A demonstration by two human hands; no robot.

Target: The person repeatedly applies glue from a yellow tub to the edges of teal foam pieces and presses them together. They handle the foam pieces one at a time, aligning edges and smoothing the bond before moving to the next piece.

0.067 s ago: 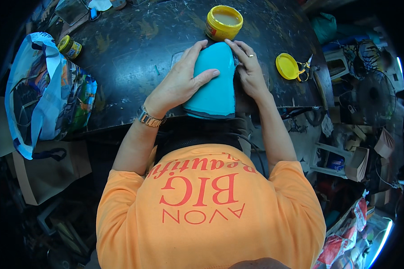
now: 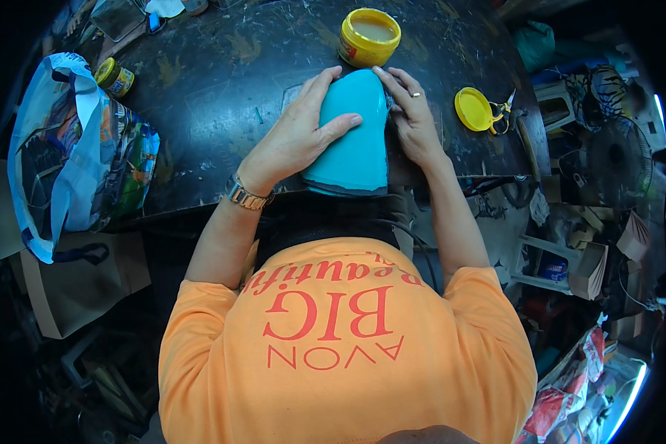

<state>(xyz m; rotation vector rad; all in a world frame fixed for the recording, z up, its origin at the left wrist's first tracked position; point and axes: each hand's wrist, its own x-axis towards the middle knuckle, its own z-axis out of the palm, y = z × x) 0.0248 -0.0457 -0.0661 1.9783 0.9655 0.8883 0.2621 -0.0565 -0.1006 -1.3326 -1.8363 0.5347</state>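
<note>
A turquoise layered piece (image 2: 354,148), rounded at its far end and wider at its near end, lies at the table's near edge. Its near edge shows thin layers with a dark rim. Across its left side rests my left hand (image 2: 303,129), thumb flat on top and fingers along the left edge. My right hand (image 2: 414,122) presses against the right edge, its forefinger at the rounded tip; some of its fingers are hidden. Just beyond the tip stands an open yellow tub (image 2: 370,41) with a pale tan content.
The dark table (image 2: 214,111) carries a blue patterned bag (image 2: 89,148) and a small yellow jar (image 2: 115,78) at left. Right of my hands lie a yellow lid (image 2: 473,109) and yellow-handled scissors (image 2: 503,115). A fan (image 2: 620,155) stands at far right.
My right forefinger has shifted very slightly along the rounded tip. The piece and my left hand look unmoved.
</note>
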